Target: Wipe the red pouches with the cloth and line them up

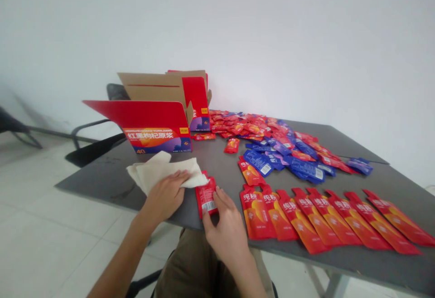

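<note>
Under my left hand (167, 197) is a folded cream cloth (166, 171), gripped with the fingers on top of it. The cloth's right edge meets the upper part of a red pouch (206, 197), which lies with its barcode side up near the table's front edge. My right hand (226, 225) pinches the lower right part of that pouch between thumb and fingers. Just right of it, a row of several red-and-orange pouches (302, 218) lies overlapping along the front edge. One more red pouch (250, 171) rests above the row's left end.
Two open cardboard boxes (159, 128) stand at the back left of the dark table (224, 166). A heap of red pouches (248, 125) and blue pouches (302, 166) spreads across the back. Black chairs (95, 146) are at the left, and a white wall stands behind.
</note>
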